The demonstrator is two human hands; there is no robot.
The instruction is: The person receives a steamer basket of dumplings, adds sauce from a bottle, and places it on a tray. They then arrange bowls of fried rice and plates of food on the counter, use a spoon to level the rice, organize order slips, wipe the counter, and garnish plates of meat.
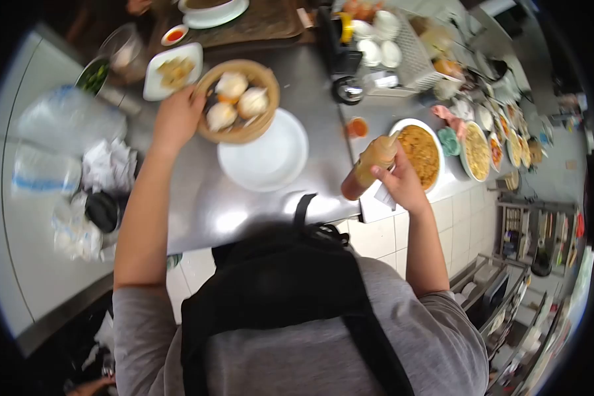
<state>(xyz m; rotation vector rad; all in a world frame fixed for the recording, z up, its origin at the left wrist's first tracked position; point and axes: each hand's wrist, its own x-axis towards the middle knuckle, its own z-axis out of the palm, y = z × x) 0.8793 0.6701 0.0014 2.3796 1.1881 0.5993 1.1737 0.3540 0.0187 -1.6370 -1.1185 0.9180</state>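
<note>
My left hand is closed on the left rim of a round bamboo steamer. Three pale dumplings sit inside it, with bits of orange between them. The steamer overlaps the far edge of a round white plate on the steel counter. Just beyond my left fingers is a small square white dish of yellowish food. My right hand is wrapped round a squeeze bottle of reddish-brown sauce, tilted with its nozzle up and to the right. Beside it lies an oval dish of fried rice.
A small cup of orange sauce stands near the bottle. Behind are a brown tray, a red sauce dish and a grey basket. More filled dishes line the right; plastic bags lie left.
</note>
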